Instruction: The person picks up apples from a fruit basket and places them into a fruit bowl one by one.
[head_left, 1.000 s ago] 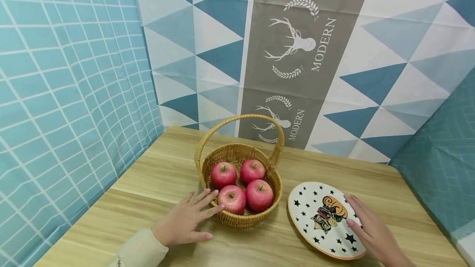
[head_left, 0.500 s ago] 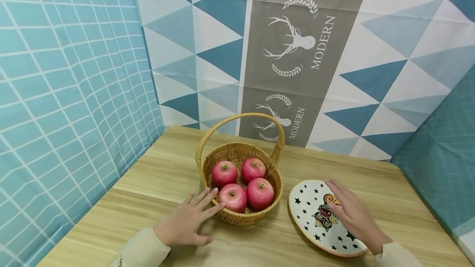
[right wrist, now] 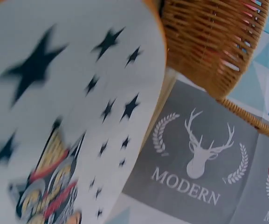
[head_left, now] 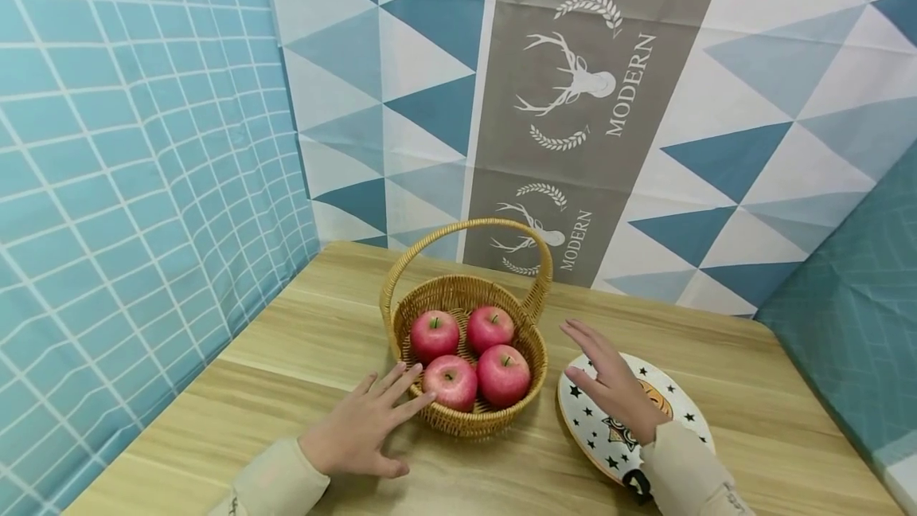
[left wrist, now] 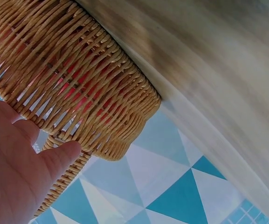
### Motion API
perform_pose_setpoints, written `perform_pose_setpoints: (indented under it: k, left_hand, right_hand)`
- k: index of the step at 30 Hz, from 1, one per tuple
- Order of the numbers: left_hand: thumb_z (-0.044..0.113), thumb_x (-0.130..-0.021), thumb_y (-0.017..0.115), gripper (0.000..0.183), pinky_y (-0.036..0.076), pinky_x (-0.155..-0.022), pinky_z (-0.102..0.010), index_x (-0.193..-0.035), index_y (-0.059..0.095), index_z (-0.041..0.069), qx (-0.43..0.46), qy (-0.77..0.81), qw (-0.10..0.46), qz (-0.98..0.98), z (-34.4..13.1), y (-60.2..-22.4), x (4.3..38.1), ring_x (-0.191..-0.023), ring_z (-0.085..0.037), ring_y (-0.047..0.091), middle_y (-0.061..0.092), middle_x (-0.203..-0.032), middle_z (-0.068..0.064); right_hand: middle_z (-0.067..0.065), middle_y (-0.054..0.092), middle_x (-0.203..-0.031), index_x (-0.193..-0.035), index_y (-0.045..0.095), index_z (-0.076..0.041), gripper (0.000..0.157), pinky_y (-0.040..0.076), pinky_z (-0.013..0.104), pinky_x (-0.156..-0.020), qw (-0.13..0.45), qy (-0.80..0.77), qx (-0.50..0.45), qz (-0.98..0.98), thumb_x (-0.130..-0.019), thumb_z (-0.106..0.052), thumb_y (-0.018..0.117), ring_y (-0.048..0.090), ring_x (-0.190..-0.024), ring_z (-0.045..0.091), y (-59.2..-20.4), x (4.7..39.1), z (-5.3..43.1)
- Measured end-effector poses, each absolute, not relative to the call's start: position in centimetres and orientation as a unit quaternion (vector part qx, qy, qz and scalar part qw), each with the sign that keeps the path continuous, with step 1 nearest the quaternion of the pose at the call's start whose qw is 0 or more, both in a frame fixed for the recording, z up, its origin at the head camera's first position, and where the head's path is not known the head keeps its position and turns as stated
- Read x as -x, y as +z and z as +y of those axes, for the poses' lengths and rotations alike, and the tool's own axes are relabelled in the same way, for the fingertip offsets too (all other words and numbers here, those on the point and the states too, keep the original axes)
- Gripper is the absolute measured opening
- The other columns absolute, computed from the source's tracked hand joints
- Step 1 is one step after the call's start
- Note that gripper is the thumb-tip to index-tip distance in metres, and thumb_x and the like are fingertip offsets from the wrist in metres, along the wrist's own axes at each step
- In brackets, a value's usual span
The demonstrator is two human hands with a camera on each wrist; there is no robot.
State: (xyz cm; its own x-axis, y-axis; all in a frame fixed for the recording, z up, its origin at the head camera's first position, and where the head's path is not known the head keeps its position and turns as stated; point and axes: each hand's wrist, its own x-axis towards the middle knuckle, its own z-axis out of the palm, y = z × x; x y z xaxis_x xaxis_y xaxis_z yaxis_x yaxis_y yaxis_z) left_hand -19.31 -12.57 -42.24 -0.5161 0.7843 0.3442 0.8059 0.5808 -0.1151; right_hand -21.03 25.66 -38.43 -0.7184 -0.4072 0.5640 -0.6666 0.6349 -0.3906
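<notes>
A wicker basket (head_left: 469, 424) with an arched handle stands on the table and holds several red apples (head_left: 505, 375). My left hand (head_left: 361, 430) is spread at its near left side, fingertips on the rim by the nearest apple. In the left wrist view the fingers (left wrist: 62, 157) lie along the woven wall (left wrist: 78, 79), uncurled. To the right lies a round white disc (head_left: 596, 423) with black stars, a patterned animal figure and an orange-brown edge. Over its left part hovers my right hand (head_left: 612, 385), fingers extended towards the basket, holding nothing.
Under everything is a wood-grain table (head_left: 286, 357). A patterned cloth (head_left: 430, 102) with deer heads hangs behind it, a blue grid cloth (head_left: 143, 181) on the left, and a teal cloth (head_left: 852, 325) on the right.
My right hand has moved left across the disc, from its right side to its left part near the basket. The left hand stays at the basket's rim.
</notes>
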Motion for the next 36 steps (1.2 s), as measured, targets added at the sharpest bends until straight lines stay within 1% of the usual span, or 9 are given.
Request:
perform_pose_setpoints:
  k: [3,8,12,16,21,25,29,33,36]
  left_hand:
    - [0.057,-0.069,0.072,0.088,0.045,-0.085,-0.060,-0.142,0.047,0.014,0.456,-0.029,0.173,-0.872,-12.6,-42.2,19.3,-0.128,-0.043,0.042,0.040,-0.145,-0.024]
    - [0.056,-0.068,0.073,0.089,0.045,-0.086,-0.061,-0.142,0.048,0.013,0.453,-0.031,0.167,-0.875,-12.5,-42.2,19.4,-0.130,-0.043,0.040,0.039,-0.146,-0.024]
    - [0.056,-0.067,0.074,0.089,0.045,-0.085,-0.061,-0.141,0.049,0.013,0.454,-0.028,0.181,-0.872,-12.5,-42.2,19.5,-0.128,-0.043,0.042,0.041,-0.144,-0.024]
    - [0.057,-0.066,0.074,0.089,0.046,-0.085,-0.060,-0.140,0.050,0.013,0.456,-0.026,0.188,-0.869,-12.5,-42.3,19.7,-0.128,-0.043,0.043,0.042,-0.144,-0.023]
    - [0.056,-0.069,0.073,0.086,0.045,-0.085,-0.062,-0.141,0.049,0.014,0.454,-0.033,0.168,-0.874,-12.5,-42.1,19.6,-0.128,-0.043,0.043,0.042,-0.144,-0.023]
    - [0.056,-0.070,0.072,0.085,0.044,-0.085,-0.062,-0.141,0.049,0.015,0.449,-0.033,0.157,-0.879,-12.5,-42.0,19.5,-0.128,-0.042,0.043,0.042,-0.144,-0.022]
    - [0.056,-0.070,0.072,0.086,0.044,-0.085,-0.061,-0.141,0.049,0.014,0.445,-0.034,0.162,-0.880,-12.5,-42.1,19.5,-0.129,-0.042,0.042,0.041,-0.145,-0.021]
    - [0.056,-0.070,0.073,0.086,0.045,-0.085,-0.061,-0.141,0.049,0.014,0.447,-0.035,0.169,-0.878,-12.5,-42.1,19.5,-0.129,-0.042,0.042,0.041,-0.145,-0.022]
    - [0.056,-0.070,0.072,0.086,0.045,-0.085,-0.061,-0.140,0.049,0.014,0.449,-0.031,0.172,-0.876,-12.5,-42.1,19.5,-0.128,-0.043,0.043,0.042,-0.144,-0.022]
  right_hand:
    - [0.024,0.040,-0.144,-0.142,0.043,-0.003,0.056,0.029,0.068,-0.096,0.206,0.330,-0.303,-0.870,-0.091,-0.018,0.061,0.035,-0.130,0.045,-38.7,21.5,24.9]
    - [0.025,0.041,-0.142,-0.140,0.044,-0.001,0.058,0.030,0.068,-0.096,0.218,0.354,-0.311,-0.854,-0.089,-0.020,0.063,0.037,-0.128,0.046,-39.1,22.4,24.1]
    - [0.023,0.043,-0.141,-0.139,0.044,0.001,0.059,0.031,0.067,-0.096,0.221,0.352,-0.322,-0.851,-0.090,-0.026,0.062,0.038,-0.128,0.045,-39.5,22.8,23.7]
    - [0.025,0.044,-0.140,-0.137,0.045,0.003,0.062,0.032,0.066,-0.096,0.221,0.345,-0.327,-0.852,-0.091,-0.035,0.061,0.039,-0.128,0.045,-39.5,23.1,23.2]
    - [0.024,0.043,-0.142,-0.138,0.046,0.001,0.065,0.032,0.065,-0.097,0.220,0.346,-0.326,-0.851,-0.089,-0.037,0.064,0.039,-0.129,0.045,-39.1,23.3,21.9]
    - [0.022,0.043,-0.143,-0.139,0.045,-0.001,0.070,0.032,0.065,-0.098,0.214,0.351,-0.320,-0.854,-0.087,-0.043,0.065,0.039,-0.130,0.044,-38.5,23.5,20.7]
    - [0.023,0.041,-0.143,-0.139,0.044,-0.001,0.078,0.031,0.068,-0.096,0.195,0.365,-0.323,-0.851,-0.081,-0.044,0.072,0.038,-0.129,0.046,-38.2,24.0,20.1]
    - [0.026,0.039,-0.143,-0.139,0.044,0.000,0.089,0.029,0.071,-0.094,0.155,0.367,-0.347,-0.849,-0.068,-0.037,0.082,0.034,-0.130,0.050,-38.0,24.4,19.9]
    - [0.027,0.038,-0.144,-0.142,0.042,-0.003,0.096,0.029,0.071,-0.095,0.123,0.355,-0.358,-0.855,-0.061,-0.030,0.086,0.032,-0.131,0.051,-38.0,24.7,19.7]
